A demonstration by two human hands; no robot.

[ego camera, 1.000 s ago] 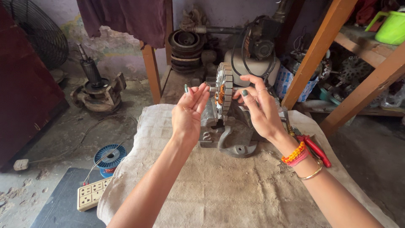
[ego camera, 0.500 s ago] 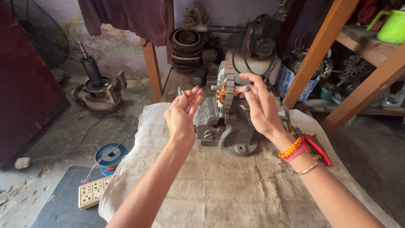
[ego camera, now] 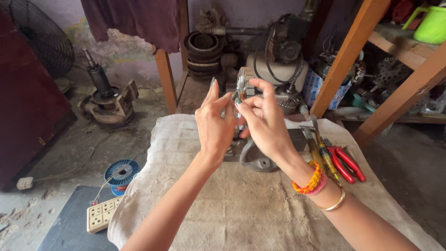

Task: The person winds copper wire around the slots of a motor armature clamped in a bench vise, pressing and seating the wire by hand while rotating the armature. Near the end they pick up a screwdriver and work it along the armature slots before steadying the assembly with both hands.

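My left hand (ego camera: 214,126) and my right hand (ego camera: 265,122) are raised and meet fingertip to fingertip over a grey metal motor housing (ego camera: 258,161) on a sackcloth (ego camera: 241,209). Behind the fingers the housing's ribbed stator (ego camera: 243,78) stands upright. The right fingers curl in a pinch against the left thumb. Whatever lies between them is too small to see. Beaded and metal bangles sit on the right wrist.
Red-handled pliers (ego camera: 347,163) and a screwdriver (ego camera: 316,145) lie on the cloth at the right. A blue wire spool (ego camera: 121,172) and a power strip (ego camera: 104,214) are on the floor at the left. Beyond stand a rotor (ego camera: 107,98), a wooden table leg (ego camera: 165,79) and slanted shelf beams (ego camera: 346,60).
Both hands have come together from being apart, the left moving right and up. The view has shifted slightly closer to the motor housing.
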